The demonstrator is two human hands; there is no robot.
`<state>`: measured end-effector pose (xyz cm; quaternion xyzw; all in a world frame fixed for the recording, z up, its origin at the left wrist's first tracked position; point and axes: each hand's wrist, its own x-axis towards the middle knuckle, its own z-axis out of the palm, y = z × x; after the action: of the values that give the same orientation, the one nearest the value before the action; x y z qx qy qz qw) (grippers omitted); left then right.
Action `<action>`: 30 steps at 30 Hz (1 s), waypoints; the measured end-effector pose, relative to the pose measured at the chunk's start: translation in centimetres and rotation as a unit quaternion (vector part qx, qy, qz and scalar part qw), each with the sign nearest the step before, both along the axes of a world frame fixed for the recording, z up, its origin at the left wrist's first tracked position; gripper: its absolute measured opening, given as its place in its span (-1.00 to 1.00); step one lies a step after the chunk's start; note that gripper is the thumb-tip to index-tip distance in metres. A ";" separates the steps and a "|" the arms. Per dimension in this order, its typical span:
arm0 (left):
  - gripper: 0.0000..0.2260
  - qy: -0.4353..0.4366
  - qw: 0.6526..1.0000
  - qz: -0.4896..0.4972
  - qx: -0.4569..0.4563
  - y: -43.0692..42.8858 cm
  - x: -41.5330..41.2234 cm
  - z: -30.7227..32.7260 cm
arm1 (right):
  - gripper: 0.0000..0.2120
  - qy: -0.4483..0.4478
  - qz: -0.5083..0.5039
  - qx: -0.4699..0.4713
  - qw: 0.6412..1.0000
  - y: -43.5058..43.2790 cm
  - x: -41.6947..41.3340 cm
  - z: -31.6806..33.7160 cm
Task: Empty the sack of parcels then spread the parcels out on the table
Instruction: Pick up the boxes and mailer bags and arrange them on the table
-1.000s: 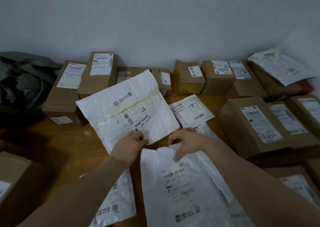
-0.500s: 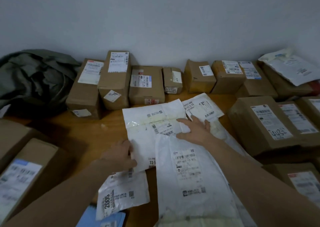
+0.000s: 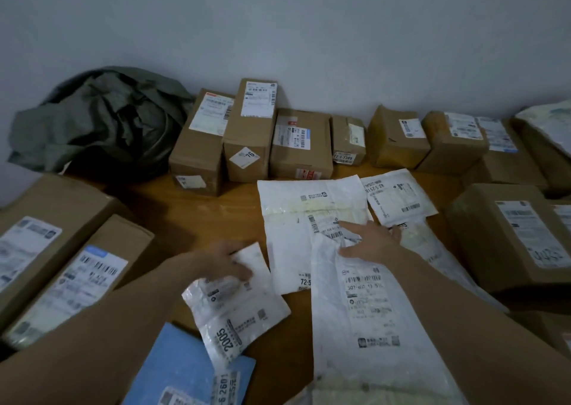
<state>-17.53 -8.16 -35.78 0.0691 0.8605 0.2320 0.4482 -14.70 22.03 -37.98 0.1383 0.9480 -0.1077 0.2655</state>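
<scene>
The grey-green sack [image 3: 102, 120] lies crumpled at the back left of the wooden table [image 3: 197, 219]. A large white mailer [image 3: 296, 228] lies flat mid-table, and a long white mailer [image 3: 367, 309] overlaps its right side. My right hand [image 3: 370, 241] presses flat, fingers spread, where these two meet. My left hand [image 3: 222, 259] holds the top edge of a small white mailer marked 2005 [image 3: 241, 312]; the hand is blurred. Another small white mailer [image 3: 398, 197] lies behind my right hand.
A row of brown boxes [image 3: 247, 132] lines the back wall. Two large boxes [image 3: 71, 268] stand at the left edge and more boxes [image 3: 509, 234] fill the right side. A blue mailer [image 3: 182, 364] lies at the front. Bare wood shows left of the large mailer.
The large white mailer, held up a second ago, now lies flat on the table. My left hand left it and moved down-left onto the small 2005 mailer. My right hand flattened out.
</scene>
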 end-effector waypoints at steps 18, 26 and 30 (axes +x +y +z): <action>-0.89 0.149 0.979 0.138 -0.010 0.1 -4.4 2.2 | -0.53 0.044 0.043 -0.142 0.988 -7.1 -0.6 1.0; -0.74 0.200 0.975 0.098 -0.017 1.9 -4.7 1.7 | -0.60 0.037 0.019 -0.154 0.987 -6.6 -0.3 0.4; -0.71 0.200 0.973 0.108 0.025 5.4 -5.7 2.1 | -0.69 0.108 0.078 0.030 0.991 -3.3 0.5 1.3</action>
<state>-23.22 -2.74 -33.73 0.0319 0.9291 0.2820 0.2369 -14.25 18.71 -36.68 0.0589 0.9819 -0.0726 0.1648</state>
